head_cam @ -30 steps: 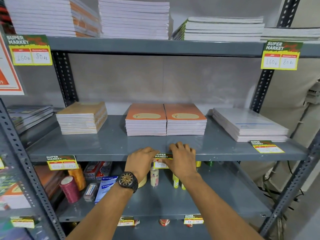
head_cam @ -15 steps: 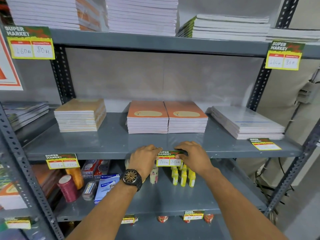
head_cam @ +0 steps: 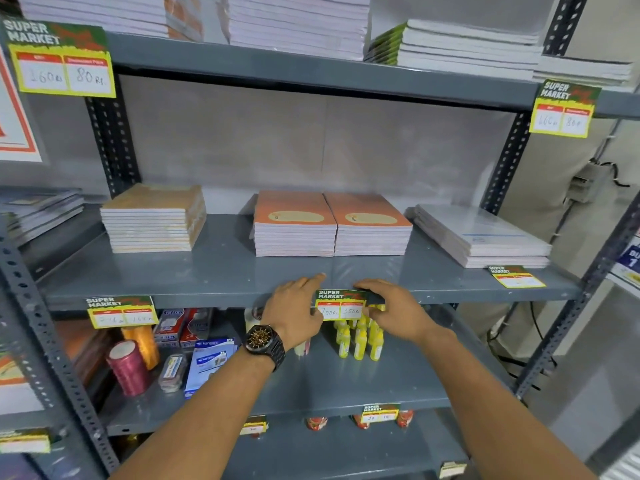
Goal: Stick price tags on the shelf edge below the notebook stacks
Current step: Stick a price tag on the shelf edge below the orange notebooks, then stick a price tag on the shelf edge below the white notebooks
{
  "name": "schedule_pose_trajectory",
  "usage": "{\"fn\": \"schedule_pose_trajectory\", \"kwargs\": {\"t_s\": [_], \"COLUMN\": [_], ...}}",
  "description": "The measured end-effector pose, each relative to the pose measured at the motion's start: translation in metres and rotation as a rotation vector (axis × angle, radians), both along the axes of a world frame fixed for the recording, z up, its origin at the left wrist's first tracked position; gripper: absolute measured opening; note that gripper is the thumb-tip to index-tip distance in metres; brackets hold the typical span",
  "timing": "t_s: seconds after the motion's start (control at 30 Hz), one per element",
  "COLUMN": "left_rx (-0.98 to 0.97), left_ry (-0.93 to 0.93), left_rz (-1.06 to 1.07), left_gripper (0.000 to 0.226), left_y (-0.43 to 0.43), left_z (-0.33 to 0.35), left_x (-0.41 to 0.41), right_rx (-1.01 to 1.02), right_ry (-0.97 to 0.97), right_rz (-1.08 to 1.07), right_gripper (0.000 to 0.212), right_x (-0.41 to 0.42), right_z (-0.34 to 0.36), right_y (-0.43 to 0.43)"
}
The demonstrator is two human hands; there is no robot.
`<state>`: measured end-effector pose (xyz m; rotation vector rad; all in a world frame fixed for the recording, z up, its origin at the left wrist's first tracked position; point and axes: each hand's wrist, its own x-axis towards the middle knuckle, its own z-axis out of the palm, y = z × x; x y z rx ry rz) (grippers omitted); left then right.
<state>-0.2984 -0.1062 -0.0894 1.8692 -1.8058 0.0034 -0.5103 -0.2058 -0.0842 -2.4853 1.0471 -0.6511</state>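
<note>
A green and yellow price tag [head_cam: 341, 304] hangs on the front edge of the grey middle shelf [head_cam: 214, 301], below two orange notebook stacks [head_cam: 332, 225]. My left hand [head_cam: 294, 311] touches the tag's left side, index finger lying on the shelf top. My right hand [head_cam: 393, 311] touches its right side, fingers over the shelf edge. Another tag [head_cam: 121, 310] is stuck on the same edge under the tan notebook stack [head_cam: 154, 220]. A third tag [head_cam: 516, 276] lies flat on the shelf by the white notebook stack [head_cam: 481, 235].
The upper shelf carries tall notebook stacks with tags at its left [head_cam: 62, 60] and right [head_cam: 562, 110] ends. Below are yellow bottles [head_cam: 360, 337], thread spools [head_cam: 128, 367] and small boxes [head_cam: 204, 362]. Perforated metal uprights [head_cam: 45, 344] frame the shelf.
My hands have spread apart from the middle of the tag to its two sides, uncovering its printed face. The view has shifted slightly.
</note>
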Motion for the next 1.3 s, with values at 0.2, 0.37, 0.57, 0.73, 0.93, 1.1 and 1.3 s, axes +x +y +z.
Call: {"fn": "schedule_pose_trajectory", "kwargs": {"t_s": [0.2,0.37,0.57,0.73,0.93,1.1,1.3], "left_rx": [-0.031,-0.137,-0.155,-0.002,0.09,0.109,0.079], "left_ry": [0.176,0.228,0.31,0.441,0.413,0.447,0.659], "left_rz": [0.036,0.075,-0.003,-0.028,0.054,0.075,0.102], "left_gripper": [0.058,0.043,0.026,0.028,0.03,0.028,0.035], "left_y": [-0.014,-0.047,-0.119,-0.18,-0.225,-0.242,-0.252], "left_z": [0.012,0.024,0.034,0.035,0.033,0.032,0.033], "left_x": [-0.008,-0.056,-0.177,-0.268,-0.317,-0.337,-0.346], "right_rx": [0.089,0.123,0.062,0.031,0.139,0.167,0.254], "right_ry": [-0.219,-0.383,-0.437,-0.378,-0.237,-0.212,-0.331], "right_rz": [-0.061,-0.065,-0.179,-0.31,-0.455,-0.463,-0.437], "right_gripper": [0.03,0.017,0.015,0.019,0.036,0.038,0.039], "right_x": [-0.04,-0.112,-0.215,-0.284,-0.319,-0.318,-0.315], "right_z": [0.006,0.02,0.036,0.037,0.03,0.023,0.024], "right_y": [0.001,-0.02,-0.091,-0.154,-0.198,-0.211,-0.212]}}
